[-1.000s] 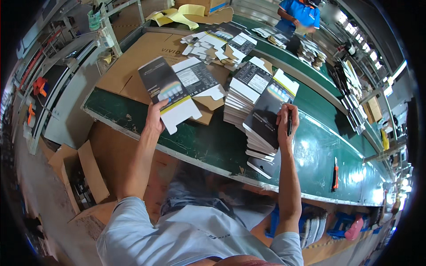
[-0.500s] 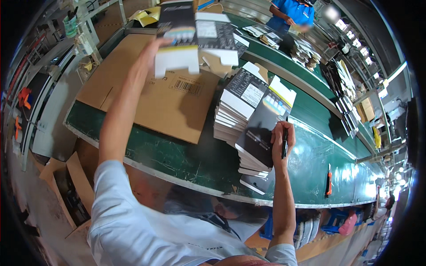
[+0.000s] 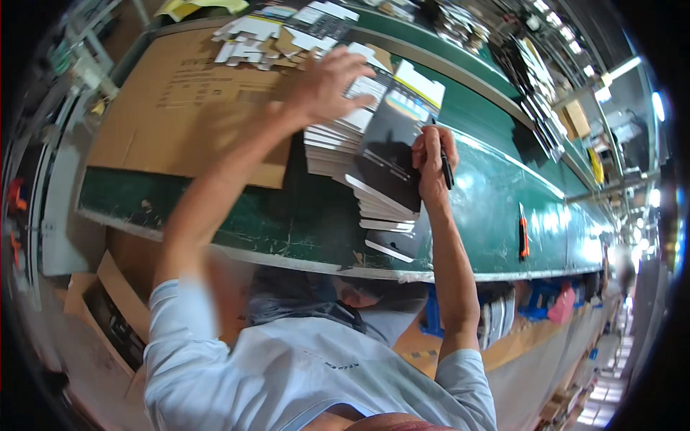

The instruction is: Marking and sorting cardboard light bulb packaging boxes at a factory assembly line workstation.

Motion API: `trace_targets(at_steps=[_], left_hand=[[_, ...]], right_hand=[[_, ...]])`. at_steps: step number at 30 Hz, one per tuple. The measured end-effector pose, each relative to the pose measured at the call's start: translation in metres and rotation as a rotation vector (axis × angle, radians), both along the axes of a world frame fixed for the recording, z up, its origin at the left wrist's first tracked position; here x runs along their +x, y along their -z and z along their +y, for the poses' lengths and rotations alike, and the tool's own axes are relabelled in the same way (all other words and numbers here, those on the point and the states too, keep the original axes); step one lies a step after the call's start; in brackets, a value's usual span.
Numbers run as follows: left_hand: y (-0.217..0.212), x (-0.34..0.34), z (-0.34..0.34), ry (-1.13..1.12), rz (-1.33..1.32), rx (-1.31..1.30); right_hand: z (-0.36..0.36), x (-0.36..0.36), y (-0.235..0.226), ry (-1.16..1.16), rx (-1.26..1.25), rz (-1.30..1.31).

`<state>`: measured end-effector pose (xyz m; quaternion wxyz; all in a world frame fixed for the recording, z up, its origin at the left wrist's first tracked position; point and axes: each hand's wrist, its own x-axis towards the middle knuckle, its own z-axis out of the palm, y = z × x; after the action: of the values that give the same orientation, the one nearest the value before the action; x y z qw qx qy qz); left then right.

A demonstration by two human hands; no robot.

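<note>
A stack of flattened printed cartons lies on the green table in front of me, its top one dark grey with a yellow band and white flaps. Beside it on the left is a second stack of flattened cartons, white edges showing. My left hand hovers around this left stack with fingers spread and nothing in them; whether it touches the cartons I cannot tell. At the right edge of the grey carton, my right hand grips a black pen.
A large brown cardboard sheet covers the table's left part, with more flattened cartons at its far end. An orange cutter knife lies to the right. Further piles of cartons stand beyond. An open box sits lower left.
My left hand has let go of the flattened carton at the far pile and moved right, toward the near stacks. My right hand still has the pen. The whole view has shifted.
</note>
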<state>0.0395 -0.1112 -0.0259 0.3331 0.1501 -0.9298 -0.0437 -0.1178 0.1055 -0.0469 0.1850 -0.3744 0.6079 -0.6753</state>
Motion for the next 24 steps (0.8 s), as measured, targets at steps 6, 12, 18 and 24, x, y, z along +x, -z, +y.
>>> trace_targets(at_steps=[6, 12, 18, 24], left_hand=[[0.03, 0.007, 0.013, -0.219, -0.147, 0.388], [0.033, 0.044, 0.019, -0.367, 0.008, 0.423], [0.026, 0.04, 0.016, -0.518, -0.03, 0.181], [0.002, 0.013, 0.048, -0.051, -0.025, 0.006]], right_hand=[[-0.007, 0.0, -0.009, -0.093, -0.003, -0.098], [-0.042, 0.003, -0.025, -0.342, 0.135, 0.12], [-0.058, 0.002, -0.023, -0.321, 0.078, 0.109], [-0.004, 0.009, -0.024, -0.169, -0.075, -0.063]])
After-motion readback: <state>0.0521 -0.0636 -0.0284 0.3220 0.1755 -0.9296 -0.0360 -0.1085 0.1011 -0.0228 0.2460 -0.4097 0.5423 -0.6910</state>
